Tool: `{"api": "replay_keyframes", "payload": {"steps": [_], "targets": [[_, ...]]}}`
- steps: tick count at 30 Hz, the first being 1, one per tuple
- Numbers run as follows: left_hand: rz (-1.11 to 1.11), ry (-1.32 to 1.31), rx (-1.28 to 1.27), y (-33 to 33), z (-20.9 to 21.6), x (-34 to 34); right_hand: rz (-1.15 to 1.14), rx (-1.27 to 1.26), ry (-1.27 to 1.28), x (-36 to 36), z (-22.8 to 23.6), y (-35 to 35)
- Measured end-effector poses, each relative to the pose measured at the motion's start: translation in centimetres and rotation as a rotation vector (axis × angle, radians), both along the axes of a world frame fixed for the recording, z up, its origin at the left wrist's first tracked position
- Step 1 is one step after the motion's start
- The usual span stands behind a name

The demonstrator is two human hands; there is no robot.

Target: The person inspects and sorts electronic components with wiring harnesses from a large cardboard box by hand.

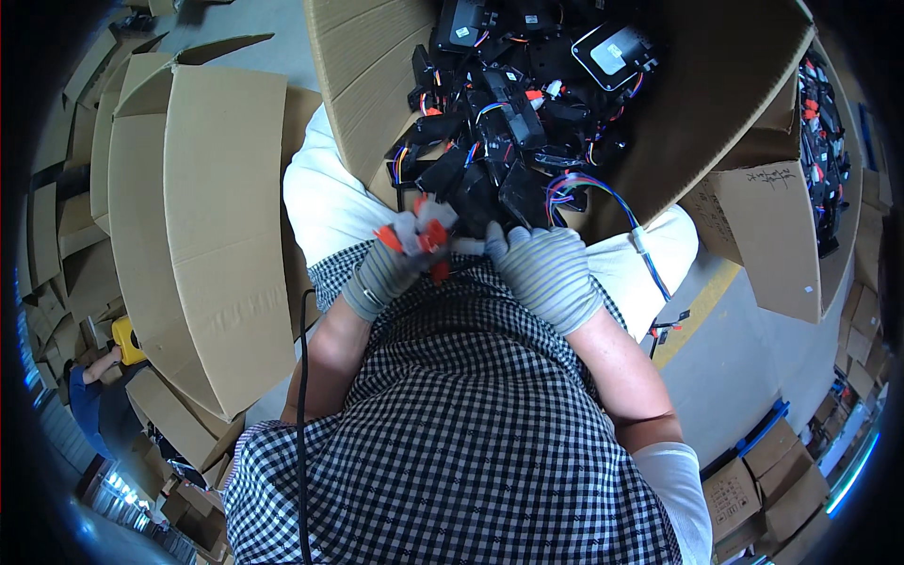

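Observation:
Both my hands wear striped grey gloves and meet over my lap at the near edge of an open cardboard box (363, 75). In my left hand (381, 275) is a bunch of red and white plug connectors (428, 231), smeared by motion. My right hand (551, 275) is closed beside it, fingers curled and thumb toward the left hand; what it grips is hidden. A bundle of coloured wires (617, 196) with a white sleeve arches past the right hand. Inside the box lie many black plastic units (513, 113) with coloured wire leads.
A second carton (763, 235) full of similar wired parts stands at the right. Tall cardboard flaps (226, 188) rise at my left. A black cord (302, 424) hangs along my checked apron. Another person's arm (99, 367) shows far left, near a yellow object (127, 339).

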State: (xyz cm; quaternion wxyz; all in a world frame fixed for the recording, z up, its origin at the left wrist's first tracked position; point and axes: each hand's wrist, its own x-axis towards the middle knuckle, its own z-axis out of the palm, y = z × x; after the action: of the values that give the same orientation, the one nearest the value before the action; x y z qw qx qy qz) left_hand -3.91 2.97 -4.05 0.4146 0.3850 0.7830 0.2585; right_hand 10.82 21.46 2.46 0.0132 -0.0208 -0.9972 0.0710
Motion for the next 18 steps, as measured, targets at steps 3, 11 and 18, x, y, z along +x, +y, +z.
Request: {"api": "replay_keyframes", "payload": {"steps": [3, 11, 18], "targets": [[-0.485, 0.855, 0.33, -0.5, 0.1, 0.6, 0.075, 0.03, -0.137, 0.1, 0.3, 0.0], [-0.465, 0.975, 0.423, -1.1, -0.8, 0.7, 0.055, -0.049, -0.156, 0.3, -0.6, -0.1], [-0.519, 0.898, 0.319, -1.3, -0.5, 0.6, 0.02, -0.042, -0.131, 0.4, -1.1, -0.3]]}}
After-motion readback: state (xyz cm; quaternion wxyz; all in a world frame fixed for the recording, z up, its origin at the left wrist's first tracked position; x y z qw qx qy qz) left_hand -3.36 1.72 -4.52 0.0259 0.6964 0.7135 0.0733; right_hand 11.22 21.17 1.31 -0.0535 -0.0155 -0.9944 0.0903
